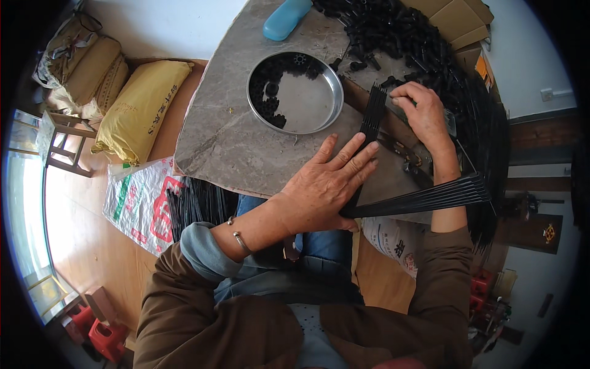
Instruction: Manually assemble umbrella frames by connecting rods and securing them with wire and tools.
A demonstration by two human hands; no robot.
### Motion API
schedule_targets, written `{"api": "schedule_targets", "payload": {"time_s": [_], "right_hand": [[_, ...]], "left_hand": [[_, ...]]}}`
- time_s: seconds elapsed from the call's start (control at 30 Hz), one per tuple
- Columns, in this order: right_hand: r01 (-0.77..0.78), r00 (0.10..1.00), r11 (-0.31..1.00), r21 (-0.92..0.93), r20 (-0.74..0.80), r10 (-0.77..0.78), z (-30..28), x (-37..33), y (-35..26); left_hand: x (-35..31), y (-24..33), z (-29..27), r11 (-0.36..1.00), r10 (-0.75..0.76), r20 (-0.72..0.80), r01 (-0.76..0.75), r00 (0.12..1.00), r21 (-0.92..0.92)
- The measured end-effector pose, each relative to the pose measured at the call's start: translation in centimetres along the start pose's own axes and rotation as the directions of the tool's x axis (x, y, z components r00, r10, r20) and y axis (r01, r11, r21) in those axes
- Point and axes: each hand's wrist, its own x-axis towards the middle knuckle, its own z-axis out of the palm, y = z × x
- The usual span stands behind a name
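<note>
My left hand point(332, 175) lies across a bundle of thin black rods point(373, 114) at the table's right side, its fingers over the rods and its thumb low beside them. From under that hand, more long black rods point(430, 195) fan out to the right, across my right forearm. Just right of the bundle's far tips, my right hand point(425, 117) is closed in a pinch; what it holds, if anything, is too small to make out. A round metal pan point(340, 101) to the left contains small black toothed rings point(270, 90).
Black plastic parts point(393, 37) heap at the far right of the grey table point(215, 144), near a cardboard box point(458, 24). A blue case point(287, 18) lies at the back. Dark metal tools point(402, 150) rest beneath my right hand. Left stands a yellow sack point(144, 107).
</note>
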Motion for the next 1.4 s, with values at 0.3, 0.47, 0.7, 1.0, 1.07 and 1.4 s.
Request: {"api": "schedule_targets", "payload": {"time_s": [0.3, 0.47, 0.7, 1.0, 1.07, 1.4], "right_hand": [[-0.058, 0.998, 0.99, 0.128, -0.023, 0.061, 0.9, 0.1, -0.5], [-0.066, 0.996, 0.991, 0.115, -0.048, 0.072, 1.1, 0.2, -0.3], [-0.061, 0.99, 0.931, 0.359, -0.094, 0.101, 1.2, -1.1, -0.2], [0.033, 0.991, 0.983, -0.181, -0.122, -0.055, 0.4, -2.5, 0.6], [0.036, 0.992, 0.979, -0.199, -0.113, -0.059, 0.0, -2.2, 0.4], [-0.153, 0.986, 0.987, 0.053, -0.055, 0.156, 0.2, -1.6, -1.1]], "left_hand": [[0.1, -0.1, -0.1, 1.0, -0.005, 0.002, 0.005, 1.0, -0.027], [0.3, 0.2, -0.1, 0.999, -0.015, -0.011, 0.014, 1.0, -0.035], [0.2, 0.2, -0.2, 0.999, -0.005, 0.001, 0.005, 1.0, -0.038], [0.3, 0.2, -0.3, 1.0, -0.01, -0.008, 0.01, 1.0, -0.019], [0.4, 0.3, -0.4, 1.0, -0.009, 0.003, 0.009, 1.0, -0.013], [0.1, -0.1, -0.2, 1.0, -0.01, -0.036, 0.009, 0.999, -0.026]]}}
